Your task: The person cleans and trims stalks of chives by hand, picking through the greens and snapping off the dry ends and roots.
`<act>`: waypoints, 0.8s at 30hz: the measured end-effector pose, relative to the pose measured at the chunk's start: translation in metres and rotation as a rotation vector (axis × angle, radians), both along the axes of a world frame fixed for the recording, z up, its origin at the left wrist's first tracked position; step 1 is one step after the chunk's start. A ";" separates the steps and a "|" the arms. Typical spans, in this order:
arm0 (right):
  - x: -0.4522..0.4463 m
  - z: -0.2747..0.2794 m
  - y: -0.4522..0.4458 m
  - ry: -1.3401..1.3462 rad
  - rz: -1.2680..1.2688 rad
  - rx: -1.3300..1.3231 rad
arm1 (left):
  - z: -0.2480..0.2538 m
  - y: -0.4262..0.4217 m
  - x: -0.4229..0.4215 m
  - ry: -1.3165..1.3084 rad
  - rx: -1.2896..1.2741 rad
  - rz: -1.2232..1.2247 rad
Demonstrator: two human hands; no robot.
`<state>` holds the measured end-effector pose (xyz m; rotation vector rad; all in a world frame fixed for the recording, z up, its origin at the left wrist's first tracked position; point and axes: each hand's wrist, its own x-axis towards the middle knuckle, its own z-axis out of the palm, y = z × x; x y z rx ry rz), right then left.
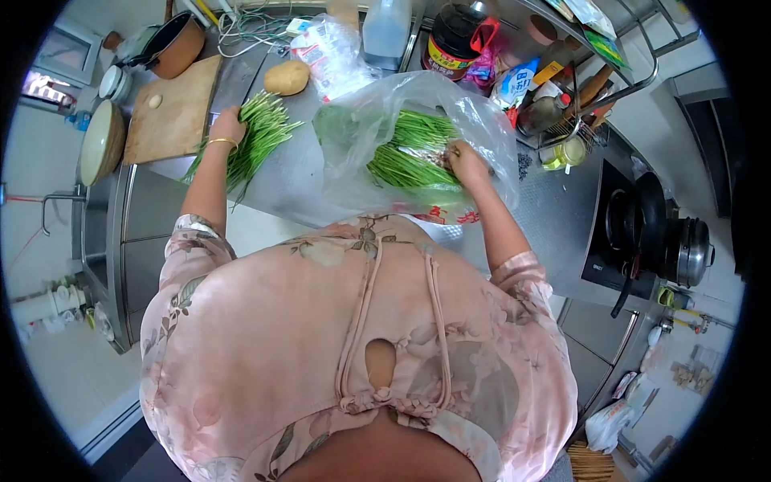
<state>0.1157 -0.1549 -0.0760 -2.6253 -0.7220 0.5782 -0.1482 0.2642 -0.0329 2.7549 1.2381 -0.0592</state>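
Note:
A loose bunch of long green stalks point(261, 140) lies on the metal counter at the left, and my left hand point(227, 128) is closed on its left side. To the right, a clear plastic bag point(353, 120) lies open with a second green bundle point(414, 153) on it; pale ends show at its right. My right hand point(467, 163) is at those pale ends with its fingers bent together. What its fingertips pinch is too small to make out.
Behind the stalks lie a potato point(287, 78) and a white plastic bag point(329, 52). A cutting board point(173, 108) with a small pale piece is at the left. Jars and bottles point(542, 115) stand back right, a stove point(610, 225) with pans at the right.

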 end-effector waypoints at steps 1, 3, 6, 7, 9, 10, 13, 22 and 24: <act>0.001 -0.003 0.004 -0.025 0.025 0.009 | -0.003 0.003 0.003 0.072 -0.024 0.040; 0.006 -0.013 0.015 -0.076 0.084 0.034 | 0.006 -0.005 0.006 0.099 0.011 0.057; 0.011 -0.017 0.028 -0.067 0.129 -0.061 | 0.014 -0.015 0.008 0.113 0.032 0.065; 0.013 -0.021 0.031 -0.100 0.135 -0.074 | 0.014 -0.015 0.008 0.114 0.034 0.064; 0.013 -0.023 0.036 -0.165 0.147 -0.102 | 0.010 -0.014 0.006 0.113 0.014 0.074; 0.011 -0.020 0.036 -0.129 0.151 -0.110 | 0.007 -0.014 0.005 0.112 0.002 0.078; 0.006 -0.001 0.032 -0.047 0.185 -0.121 | 0.002 -0.014 0.003 0.117 -0.040 0.079; -0.002 0.050 -0.002 0.409 0.195 0.231 | 0.082 -0.096 0.057 -0.622 -0.108 -0.242; -0.011 0.075 -0.008 0.464 0.193 0.280 | 0.103 -0.133 0.074 -0.708 -0.439 -0.419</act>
